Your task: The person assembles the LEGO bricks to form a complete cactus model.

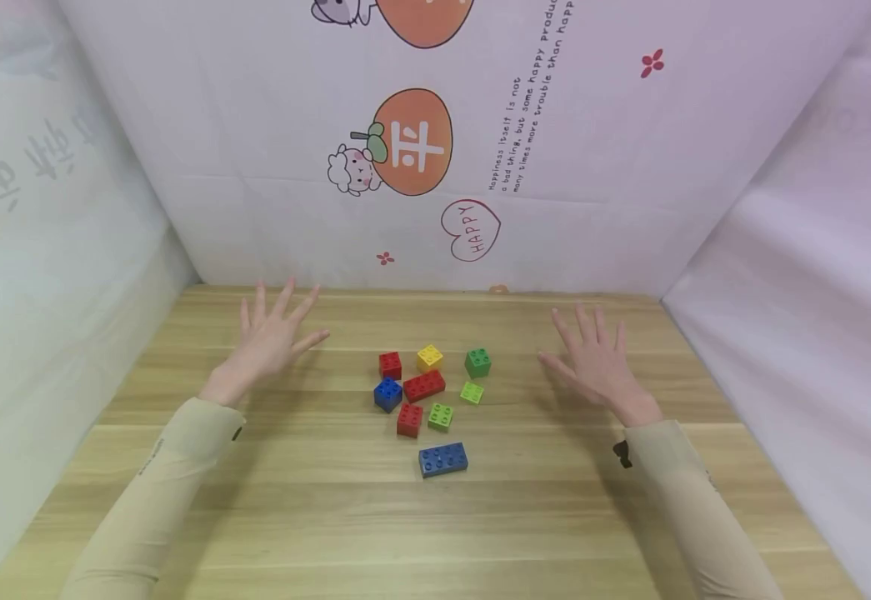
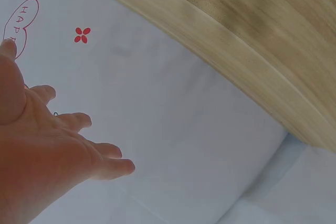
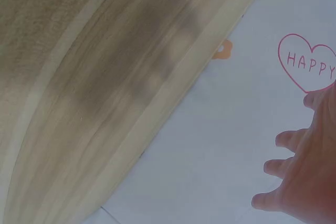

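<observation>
Left hand [image 1: 266, 340], right hand [image 1: 600, 367]: fingers spread, holding nothing. Toy bricks [image 1: 423, 386] sit between them, well apart from all fingers; tight spacing means a sloppy grab could scatter neighbours.

Your head view is bright and evenly lit, its white cloth right-hand wall [image 1: 818, 250] washed out. Soft shadows fall inward of your bare left hand [image 1: 265, 342] and bare right hand [image 1: 600, 367] on the light wood-grain tabletop [image 1: 345, 525]. Your wrist views run dimmer, greyer; the tabletop's edge bows.
</observation>
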`<action>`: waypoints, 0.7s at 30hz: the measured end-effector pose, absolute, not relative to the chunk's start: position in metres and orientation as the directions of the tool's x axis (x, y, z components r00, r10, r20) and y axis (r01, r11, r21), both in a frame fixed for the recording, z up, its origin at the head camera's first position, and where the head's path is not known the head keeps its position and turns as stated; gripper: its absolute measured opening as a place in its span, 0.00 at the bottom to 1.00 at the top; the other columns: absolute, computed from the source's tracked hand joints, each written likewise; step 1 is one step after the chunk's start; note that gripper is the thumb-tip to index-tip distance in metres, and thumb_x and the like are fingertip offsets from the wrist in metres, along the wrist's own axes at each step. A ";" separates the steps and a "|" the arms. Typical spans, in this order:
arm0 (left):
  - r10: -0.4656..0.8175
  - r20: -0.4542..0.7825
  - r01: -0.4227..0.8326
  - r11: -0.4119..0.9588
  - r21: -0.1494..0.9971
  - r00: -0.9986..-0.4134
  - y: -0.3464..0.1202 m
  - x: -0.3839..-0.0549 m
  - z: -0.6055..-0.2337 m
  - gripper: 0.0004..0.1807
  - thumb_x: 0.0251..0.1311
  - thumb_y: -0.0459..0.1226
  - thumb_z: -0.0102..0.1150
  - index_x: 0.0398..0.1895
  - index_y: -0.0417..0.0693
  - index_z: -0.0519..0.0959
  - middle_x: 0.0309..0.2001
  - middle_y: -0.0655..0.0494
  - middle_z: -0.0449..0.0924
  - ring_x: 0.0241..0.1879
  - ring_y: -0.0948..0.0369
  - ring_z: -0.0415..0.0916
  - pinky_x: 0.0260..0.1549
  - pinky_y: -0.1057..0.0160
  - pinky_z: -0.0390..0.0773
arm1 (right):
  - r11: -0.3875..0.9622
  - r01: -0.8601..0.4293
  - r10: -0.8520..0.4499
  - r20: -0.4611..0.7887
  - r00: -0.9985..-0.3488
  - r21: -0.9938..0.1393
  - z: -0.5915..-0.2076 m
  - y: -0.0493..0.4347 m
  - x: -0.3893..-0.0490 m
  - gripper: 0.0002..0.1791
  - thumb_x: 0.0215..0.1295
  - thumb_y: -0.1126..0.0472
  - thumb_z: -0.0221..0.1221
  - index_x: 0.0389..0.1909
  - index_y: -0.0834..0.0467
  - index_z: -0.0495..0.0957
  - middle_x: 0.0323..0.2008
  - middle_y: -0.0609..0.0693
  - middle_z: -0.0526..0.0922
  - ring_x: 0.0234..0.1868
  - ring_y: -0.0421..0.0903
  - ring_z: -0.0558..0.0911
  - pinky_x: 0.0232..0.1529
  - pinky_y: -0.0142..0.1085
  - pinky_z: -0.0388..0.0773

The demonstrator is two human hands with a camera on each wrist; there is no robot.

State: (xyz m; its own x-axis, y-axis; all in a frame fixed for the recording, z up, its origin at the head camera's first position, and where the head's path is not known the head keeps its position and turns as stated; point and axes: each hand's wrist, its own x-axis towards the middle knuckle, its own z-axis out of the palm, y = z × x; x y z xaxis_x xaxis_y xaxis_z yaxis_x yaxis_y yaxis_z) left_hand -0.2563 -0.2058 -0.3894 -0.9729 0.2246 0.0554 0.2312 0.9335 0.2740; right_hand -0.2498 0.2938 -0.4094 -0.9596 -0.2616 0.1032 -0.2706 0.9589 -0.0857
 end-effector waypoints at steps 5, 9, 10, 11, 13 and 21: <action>0.229 0.049 0.234 0.934 0.270 -0.972 -0.206 -0.256 -0.391 0.44 0.70 0.60 0.47 0.80 0.66 0.37 0.80 0.42 0.24 0.73 0.30 0.13 0.67 0.25 0.20 | 0.958 -0.273 -0.265 0.099 -0.959 -0.086 -0.410 0.293 -0.250 0.45 0.71 0.31 0.42 0.79 0.53 0.45 0.79 0.66 0.36 0.77 0.73 0.35 0.69 0.76 0.28; 0.241 0.068 0.251 0.929 0.270 -0.968 -0.205 -0.256 -0.393 0.45 0.69 0.59 0.49 0.80 0.65 0.37 0.80 0.41 0.24 0.74 0.30 0.14 0.67 0.25 0.20 | 0.955 -0.282 -0.273 0.100 -0.957 -0.092 -0.409 0.293 -0.249 0.45 0.72 0.32 0.43 0.79 0.53 0.45 0.79 0.66 0.35 0.77 0.73 0.36 0.69 0.76 0.28; 0.245 0.073 0.255 0.927 0.276 -0.967 -0.205 -0.256 -0.394 0.46 0.68 0.59 0.50 0.80 0.64 0.38 0.80 0.41 0.24 0.74 0.30 0.14 0.67 0.25 0.20 | 0.954 -0.283 -0.274 0.100 -0.957 -0.097 -0.409 0.292 -0.250 0.45 0.72 0.32 0.43 0.79 0.53 0.45 0.79 0.66 0.35 0.77 0.73 0.36 0.69 0.76 0.28; 0.247 0.074 0.258 0.924 0.282 -0.966 -0.205 -0.256 -0.395 0.46 0.68 0.59 0.51 0.80 0.64 0.38 0.80 0.41 0.24 0.74 0.30 0.14 0.67 0.25 0.21 | 0.954 -0.285 -0.275 0.101 -0.956 -0.098 -0.409 0.292 -0.250 0.45 0.72 0.32 0.42 0.79 0.54 0.45 0.79 0.66 0.36 0.77 0.73 0.36 0.69 0.76 0.28; 0.252 0.073 0.263 0.919 0.293 -0.965 -0.204 -0.256 -0.397 0.47 0.68 0.58 0.52 0.80 0.62 0.39 0.80 0.41 0.24 0.74 0.31 0.15 0.68 0.25 0.22 | 0.952 -0.290 -0.280 0.103 -0.954 -0.098 -0.410 0.291 -0.249 0.45 0.72 0.32 0.42 0.79 0.55 0.45 0.79 0.66 0.38 0.77 0.73 0.38 0.70 0.76 0.30; 0.308 0.101 0.323 0.868 0.376 -0.946 -0.201 -0.251 -0.407 0.48 0.67 0.55 0.56 0.80 0.54 0.41 0.79 0.36 0.28 0.77 0.31 0.28 0.69 0.23 0.37 | 0.935 -0.328 -0.313 0.124 -0.942 -0.137 -0.413 0.285 -0.243 0.43 0.74 0.35 0.45 0.76 0.61 0.52 0.78 0.67 0.48 0.76 0.72 0.48 0.73 0.71 0.41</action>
State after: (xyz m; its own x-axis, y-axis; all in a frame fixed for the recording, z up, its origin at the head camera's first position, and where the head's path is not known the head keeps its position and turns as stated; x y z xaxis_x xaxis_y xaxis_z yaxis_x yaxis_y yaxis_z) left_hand -0.2505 -0.2009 -0.4070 -0.9459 0.3085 0.1006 0.3232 0.8685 0.3759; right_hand -0.2427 0.2850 -0.4130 -0.9417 -0.3128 0.1241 -0.3285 0.9345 -0.1372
